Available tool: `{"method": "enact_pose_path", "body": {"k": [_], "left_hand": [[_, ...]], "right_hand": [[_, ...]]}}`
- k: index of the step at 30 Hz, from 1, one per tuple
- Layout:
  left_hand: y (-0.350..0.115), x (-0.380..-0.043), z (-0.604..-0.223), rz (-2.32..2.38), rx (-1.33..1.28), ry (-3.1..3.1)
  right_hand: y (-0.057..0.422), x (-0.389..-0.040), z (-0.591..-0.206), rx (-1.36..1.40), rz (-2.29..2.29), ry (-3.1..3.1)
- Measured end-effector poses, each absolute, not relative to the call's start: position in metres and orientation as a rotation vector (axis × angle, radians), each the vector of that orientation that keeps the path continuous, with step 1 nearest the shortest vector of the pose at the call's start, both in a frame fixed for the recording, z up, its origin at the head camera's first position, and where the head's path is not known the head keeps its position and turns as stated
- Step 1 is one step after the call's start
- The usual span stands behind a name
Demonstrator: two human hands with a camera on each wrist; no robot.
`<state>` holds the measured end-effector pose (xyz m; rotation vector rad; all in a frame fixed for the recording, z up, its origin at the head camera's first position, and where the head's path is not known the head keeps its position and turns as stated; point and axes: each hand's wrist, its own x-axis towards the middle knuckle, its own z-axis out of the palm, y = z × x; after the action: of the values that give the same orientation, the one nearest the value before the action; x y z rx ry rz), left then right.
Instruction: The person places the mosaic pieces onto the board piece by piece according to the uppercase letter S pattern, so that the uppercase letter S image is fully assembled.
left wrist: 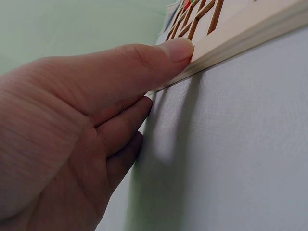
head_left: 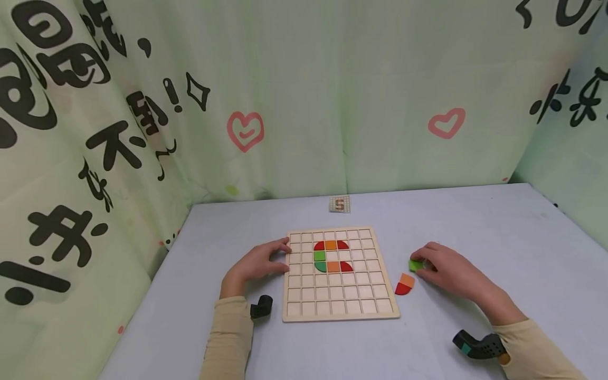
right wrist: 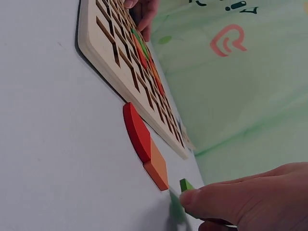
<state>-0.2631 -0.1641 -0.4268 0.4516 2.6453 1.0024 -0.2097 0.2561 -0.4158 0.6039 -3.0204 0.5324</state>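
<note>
A wooden grid board [head_left: 340,318] lies on the table, with red, orange and green pieces set in some of its cells. Its upper piece row has an orange square [head_left: 330,245] between two red rounded pieces; a light green square [head_left: 320,256] sits below at the left. My left hand [head_left: 256,264] rests against the board's left edge, thumb on the rim in the left wrist view. To the right of the board, my right hand [head_left: 444,268] pinches a green block [right wrist: 186,185] between thumb and fingers, which partly hide it.
Beside the board's right edge lie a loose orange block [head_left: 407,280] and a red rounded block [head_left: 403,289], touching each other. A small patterned card [head_left: 339,204] is at the table's back edge. A printed curtain [head_left: 304,158] hangs behind and along both sides.
</note>
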Motion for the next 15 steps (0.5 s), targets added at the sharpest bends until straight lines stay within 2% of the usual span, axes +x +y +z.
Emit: {"method": "enact_pose_path", "body": {"k": [15], "left_hand": [[-0.163, -0.262, -0.427, 0.996, 0.436, 2.649]], "right_hand": [[0.218, -0.209, -0.412, 0.636, 0.770, -2.982]]}}
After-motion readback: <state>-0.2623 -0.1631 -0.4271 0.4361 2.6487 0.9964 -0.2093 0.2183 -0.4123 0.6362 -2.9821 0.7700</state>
